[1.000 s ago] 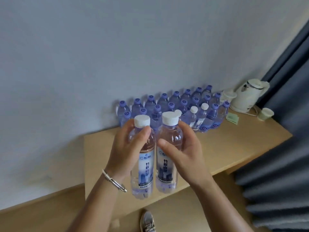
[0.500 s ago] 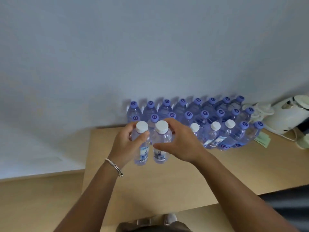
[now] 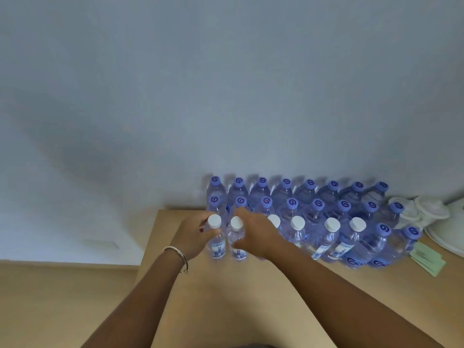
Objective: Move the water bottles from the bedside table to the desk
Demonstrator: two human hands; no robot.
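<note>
From the head camera, your left hand (image 3: 192,236) curls around a white-capped water bottle (image 3: 216,241), and your right hand (image 3: 253,238) wraps the second white-capped bottle (image 3: 237,243) just beside it. Both bottles stand upright on the wooden desk (image 3: 226,297), apparently touching its surface, though their bases are blurred. Directly behind and to the right stands a packed block of purple-capped bottles (image 3: 319,204) against the wall, with four more white-capped bottles (image 3: 331,237) in the front row. Green paper packets (image 3: 426,258) and white kettle parts (image 3: 431,212) sit at the far right.
</note>
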